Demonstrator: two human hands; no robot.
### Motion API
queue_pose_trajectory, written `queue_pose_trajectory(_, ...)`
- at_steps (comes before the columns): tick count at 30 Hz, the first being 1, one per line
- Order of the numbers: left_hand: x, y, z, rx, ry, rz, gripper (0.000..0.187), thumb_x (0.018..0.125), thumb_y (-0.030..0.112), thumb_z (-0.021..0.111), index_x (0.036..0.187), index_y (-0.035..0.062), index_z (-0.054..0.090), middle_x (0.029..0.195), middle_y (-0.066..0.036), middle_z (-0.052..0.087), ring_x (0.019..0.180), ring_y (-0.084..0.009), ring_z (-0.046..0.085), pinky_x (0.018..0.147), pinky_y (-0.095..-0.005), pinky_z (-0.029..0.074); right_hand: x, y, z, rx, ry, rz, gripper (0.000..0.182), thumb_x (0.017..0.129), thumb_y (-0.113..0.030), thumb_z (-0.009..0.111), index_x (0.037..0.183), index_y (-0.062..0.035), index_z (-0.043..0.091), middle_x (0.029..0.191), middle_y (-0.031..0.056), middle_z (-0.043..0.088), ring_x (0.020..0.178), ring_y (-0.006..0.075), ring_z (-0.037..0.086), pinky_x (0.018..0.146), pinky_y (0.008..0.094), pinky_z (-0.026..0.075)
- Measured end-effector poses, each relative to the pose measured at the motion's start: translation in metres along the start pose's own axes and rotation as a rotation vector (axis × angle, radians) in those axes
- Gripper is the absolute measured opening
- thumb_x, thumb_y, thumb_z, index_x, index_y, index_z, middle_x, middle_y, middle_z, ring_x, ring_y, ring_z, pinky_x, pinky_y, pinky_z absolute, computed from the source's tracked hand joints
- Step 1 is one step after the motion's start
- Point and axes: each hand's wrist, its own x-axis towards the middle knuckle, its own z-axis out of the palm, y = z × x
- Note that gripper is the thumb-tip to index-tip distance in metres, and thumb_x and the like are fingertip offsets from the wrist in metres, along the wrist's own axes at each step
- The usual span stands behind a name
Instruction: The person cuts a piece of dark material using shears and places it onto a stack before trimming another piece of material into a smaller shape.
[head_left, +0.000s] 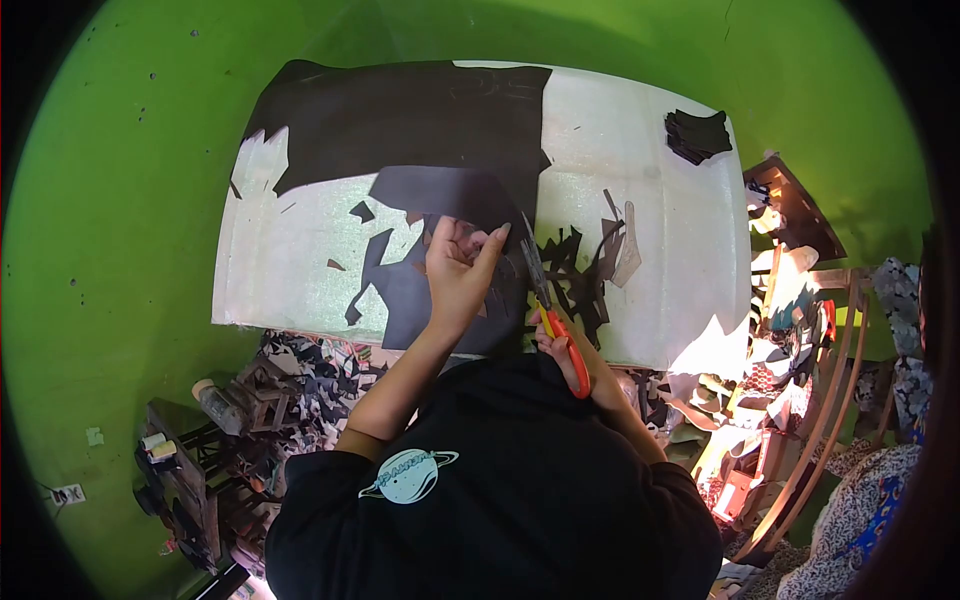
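Note:
Over the middle of the white table, my left hand [465,262] is closed on a dark sheet piece [445,190], thumb on top near its right edge and fingers curled at its lower side. My right hand [562,345] grips scissors with red and yellow handles [577,368]. Their blades [533,260] point up and away, slightly apart, beside the right edge of the dark material. A large dark sheet [400,115] spreads over the back left of the table. Cut dark scraps [570,285] lie right of the blades, and a larger dark piece [405,310] lies below my left hand.
On the white table [655,190], a stack of dark cut pieces [698,136] sits at the back right. A tan pattern-like piece [627,250] lies beside the scraps. Scraps cover the floor around a wooden stool [265,395] at left. Curved wooden furniture [835,400] stands at right.

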Motion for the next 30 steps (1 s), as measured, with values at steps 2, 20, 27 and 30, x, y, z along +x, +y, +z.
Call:
queue_pose_trajectory(2, -0.002, -0.006, -0.004, 0.045, -0.014, -0.023, 0.030, 0.077, -0.004, 0.062, 0.103, 0.0006, 0.048, 0.087, -0.001, 0.052, 0.070, -0.0039, 0.053, 0.057, -0.0144, 0.039, 0.000, 0.001, 0.000, 0.009, 0.002, 0.012, 0.053, 0.087, -0.051, 0.037, 0.103, -0.0008, 0.041, 0.069, 0.0018, 0.040, 0.061, 0.0125, 0.042, 0.059, 0.0263, 0.036)
queue_pose_trajectory(20, -0.012, 0.000, 0.001, 0.181, -0.060, 0.018, 0.030, 0.077, -0.004, 0.062, 0.104, 0.0031, 0.051, 0.087, 0.001, 0.053, 0.068, -0.0022, 0.049, 0.053, -0.0132, 0.040, 0.000, -0.009, 0.003, 0.042, 0.016, 0.068, 0.060, 0.085, -0.058, 0.033, 0.104, -0.0018, 0.040, 0.075, 0.0012, 0.038, 0.067, 0.0103, 0.039, 0.062, 0.0238, 0.034)
queue_pose_trajectory(27, -0.014, -0.001, 0.002, 0.165, -0.041, 0.014, 0.027, 0.077, -0.003, 0.062, 0.101, 0.0029, 0.051, 0.085, 0.001, 0.053, 0.068, -0.0020, 0.050, 0.054, -0.0136, 0.041, 0.000, -0.010, 0.003, 0.056, 0.003, 0.064, 0.067, 0.082, -0.063, 0.031, 0.105, -0.0013, 0.039, 0.074, 0.0012, 0.038, 0.066, 0.0108, 0.039, 0.062, 0.0237, 0.034)
queue_pose_trajectory(30, -0.015, 0.000, 0.001, 0.180, -0.044, 0.002, 0.023, 0.077, -0.003, 0.062, 0.096, 0.0029, 0.051, 0.080, 0.001, 0.053, 0.067, -0.0018, 0.049, 0.053, -0.0139, 0.041, -0.001, -0.010, 0.003, 0.073, 0.002, 0.085, 0.068, 0.081, -0.065, 0.031, 0.104, -0.0015, 0.039, 0.073, 0.0012, 0.038, 0.066, 0.0102, 0.039, 0.061, 0.0231, 0.034)
